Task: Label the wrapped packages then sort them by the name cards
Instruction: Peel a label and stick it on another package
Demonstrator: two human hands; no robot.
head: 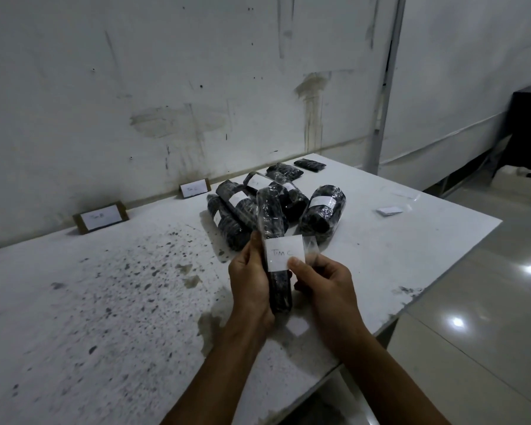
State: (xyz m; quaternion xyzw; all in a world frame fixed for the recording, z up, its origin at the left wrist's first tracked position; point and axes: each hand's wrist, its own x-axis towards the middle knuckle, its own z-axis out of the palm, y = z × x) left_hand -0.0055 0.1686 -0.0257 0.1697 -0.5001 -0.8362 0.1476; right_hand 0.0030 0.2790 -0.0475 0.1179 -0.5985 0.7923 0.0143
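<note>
The left hand [248, 276] has its fingers curled round a dark roll wrapped in clear film, the held package [273, 240], keeping it upright and tilted a little above the white table [105, 302]. The right hand [322, 280] pinches the lower right corner of a white paper label [284, 252] between thumb and fingers; the label lies against the front of the held package and reads "Tim C" in handwriting, with a strip of clear tape [311, 245] sticking out past its right edge. Behind the hands, near the middle of the table, lies a pile of wrapped packages [258, 207], each a dark roll inside clear film, several bearing white labels whose writing is too small to read. One flatter dark package [309, 165] lies apart at the far edge. Two name cards lean against the wall: the left name card [100, 220] and the far name card [194, 188], both with faint writing that cannot be made out clearly. Loose label slips [388, 210] lie toward the right side of the table. What the rolls contain cannot be told through the film.
</note>
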